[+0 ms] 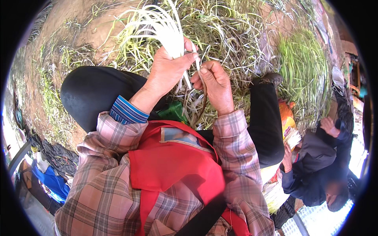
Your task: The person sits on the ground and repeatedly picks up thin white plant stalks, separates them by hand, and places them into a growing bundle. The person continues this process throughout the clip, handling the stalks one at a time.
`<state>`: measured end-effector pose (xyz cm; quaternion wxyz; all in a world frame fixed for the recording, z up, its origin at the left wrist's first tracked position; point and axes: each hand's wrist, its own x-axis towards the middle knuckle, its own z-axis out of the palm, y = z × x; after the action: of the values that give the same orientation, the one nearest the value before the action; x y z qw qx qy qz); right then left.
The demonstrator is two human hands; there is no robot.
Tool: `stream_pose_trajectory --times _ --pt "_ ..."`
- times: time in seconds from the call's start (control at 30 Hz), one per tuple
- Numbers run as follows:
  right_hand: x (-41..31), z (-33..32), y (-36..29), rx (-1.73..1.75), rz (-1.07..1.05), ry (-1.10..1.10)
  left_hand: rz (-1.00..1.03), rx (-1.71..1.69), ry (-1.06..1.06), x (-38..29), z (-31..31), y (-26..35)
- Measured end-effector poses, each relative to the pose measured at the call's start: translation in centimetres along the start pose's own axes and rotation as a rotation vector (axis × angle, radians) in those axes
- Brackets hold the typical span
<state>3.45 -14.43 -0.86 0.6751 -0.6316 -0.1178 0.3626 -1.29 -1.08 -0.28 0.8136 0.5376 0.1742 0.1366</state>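
Observation:
My left hand (171, 65) is closed around a fanned bunch of white stalks (169, 35), their pale leafy ends pointing up and to the left. One separate white stalk (197, 60) runs from beside my left thumb down to my right hand (214, 81). The thumb and fingers of my right hand pinch that stalk, and a brownish strip (204, 100) hangs below them. Both hands are above a litter of loose stalks and leaves (224, 35) on the ground, between my bent legs.
A heap of green leafy stalks (304, 70) lies at the right. Beyond my right leg (265, 121), a co-worker in dark clothes (319, 165) holds a pale bundle (292, 138) near an orange and yellow bag (286, 116). Green plastic (174, 111) lies below my hands.

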Motion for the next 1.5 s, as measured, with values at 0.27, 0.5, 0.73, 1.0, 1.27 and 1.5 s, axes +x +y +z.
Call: stream_pose_trajectory --times 0.27,0.5,0.73,1.0,1.27,1.5 --pt "-0.4 0.5 0.8 -0.564 -0.373 0.399 -0.092 -0.15 0.245 0.5 0.7 -1.0" --pt "-1.9 0.2 -0.6 -0.32 -0.326 0.257 -0.088 -0.174 0.278 1.1 -0.2 -0.4" --pt "-5.2 -2.7 7.0 -1.103 0.265 -0.606 0.22 -0.306 0.475 3.1 -3.3 3.0" --pt "-3.1 -8.7 10.8 -1.144 0.611 -0.353 0.413 -0.436 0.502 2.8 -6.5 7.1" --pt "-0.5 -0.5 1.4 -0.677 -0.407 0.059 -0.048 -0.366 0.247 -0.3 -0.7 2.4" --pt "-2.1 -1.1 3.2 -0.247 0.09 0.034 0.124 -0.345 0.388 1.5 -3.9 4.6"
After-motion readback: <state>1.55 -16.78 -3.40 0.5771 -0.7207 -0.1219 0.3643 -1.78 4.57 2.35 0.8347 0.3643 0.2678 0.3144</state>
